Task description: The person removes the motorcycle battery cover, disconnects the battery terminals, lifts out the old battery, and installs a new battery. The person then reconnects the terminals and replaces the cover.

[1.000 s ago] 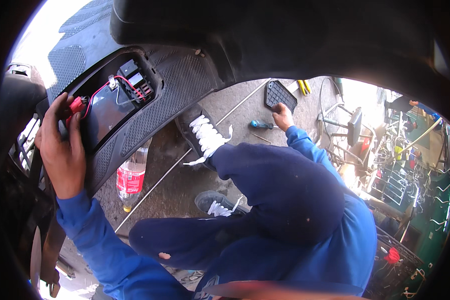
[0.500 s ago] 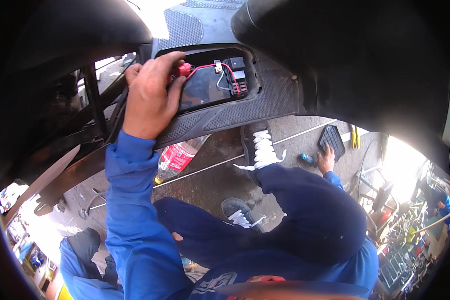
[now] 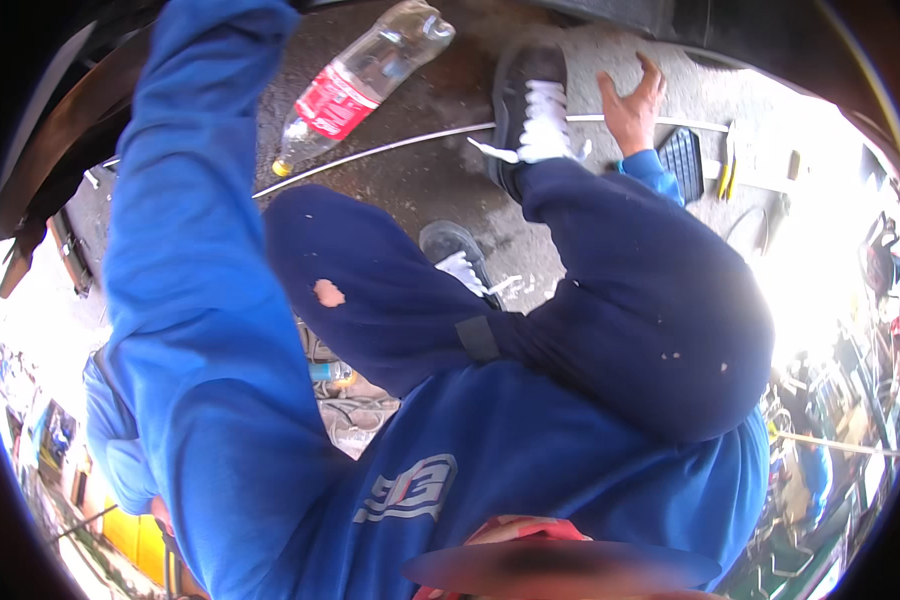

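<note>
My left arm, in a blue sleeve (image 3: 185, 150), reaches up past the top edge, so my left hand is out of the picture. Over the floor beyond my knee, my right hand (image 3: 635, 108) has its thumb and fingers spread and holds nothing. Just beside its wrist lies a black ribbed plastic cover (image 3: 683, 165) on the concrete. A pair of pliers with yellow handles (image 3: 728, 172) lies right of that cover. Between my left arm and my shoe (image 3: 535, 110) rests a clear plastic bottle (image 3: 335, 100) with a red label and yellow cap.
The dark vehicle body (image 3: 610, 12) runs along the top edge. A thin pale rod or line (image 3: 390, 145) crosses the floor behind the bottle. At the lower left another person's blue clothing (image 3: 120, 420) shows. Cluttered metal parts (image 3: 820, 490) fill the bright right side.
The view has tipped down, so the battery compartment and my left hand have left the picture. My right hand has let go of the black cover and moved away from it.
</note>
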